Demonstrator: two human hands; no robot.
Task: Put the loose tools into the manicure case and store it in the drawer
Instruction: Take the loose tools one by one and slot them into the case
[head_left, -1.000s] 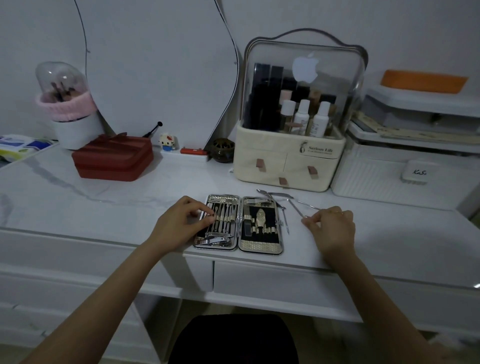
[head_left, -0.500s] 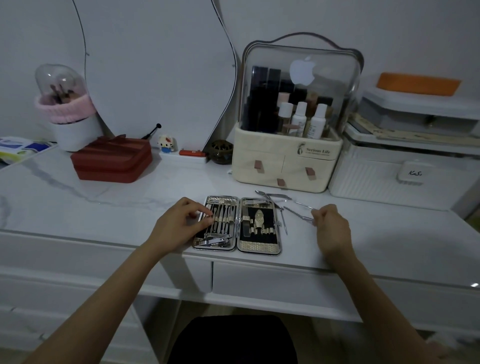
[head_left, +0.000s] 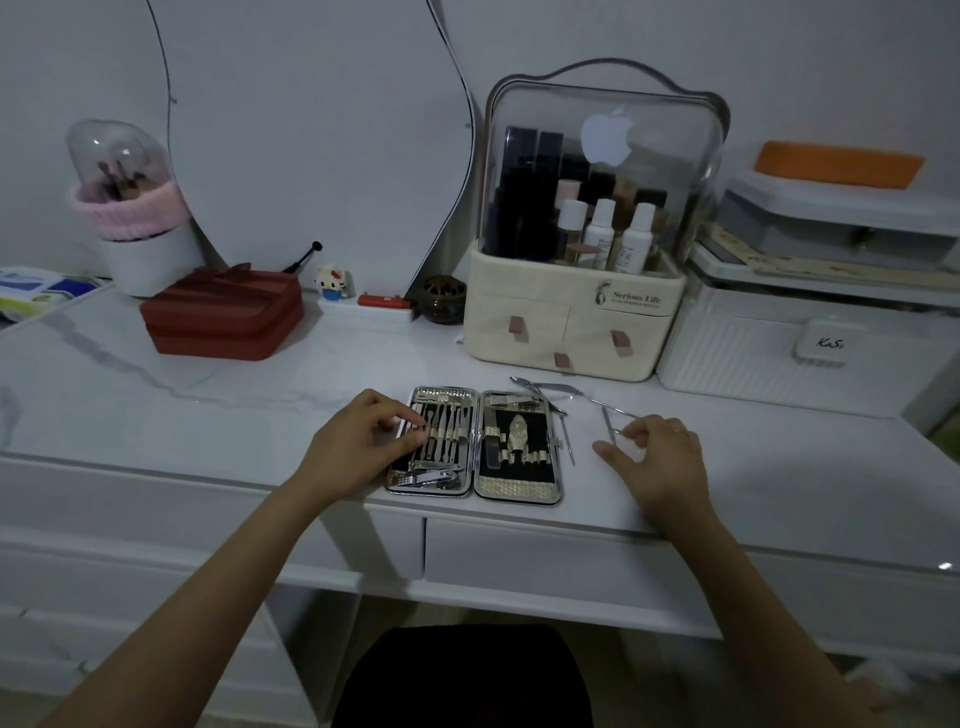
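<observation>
The manicure case (head_left: 518, 488) lies open flat near the front edge of the white dressing table, metal tools strapped in both halves. My left hand (head_left: 358, 447) rests on the case's left edge, its fingers curled onto the strapped tools there. Loose metal tools (head_left: 550, 389) lie just right of and behind the case, one thin pick (head_left: 568, 441) beside its right edge. My right hand (head_left: 654, 460) pinches the end of a thin loose tool (head_left: 609, 427) on the tabletop. Below the table edge, the drawer (head_left: 561, 558) is closed.
A cream cosmetics organiser (head_left: 566, 322) with a clear lid stands right behind the tools. White storage boxes (head_left: 779, 353) fill the back right. A red box (head_left: 223, 322), a brush holder (head_left: 130, 223) and a mirror stand at the back left. A dark stool (head_left: 462, 675) sits under the table.
My right hand drew back toward me from the loose tools, dragging a thin tool with it. My left hand stayed on the case's left half.
</observation>
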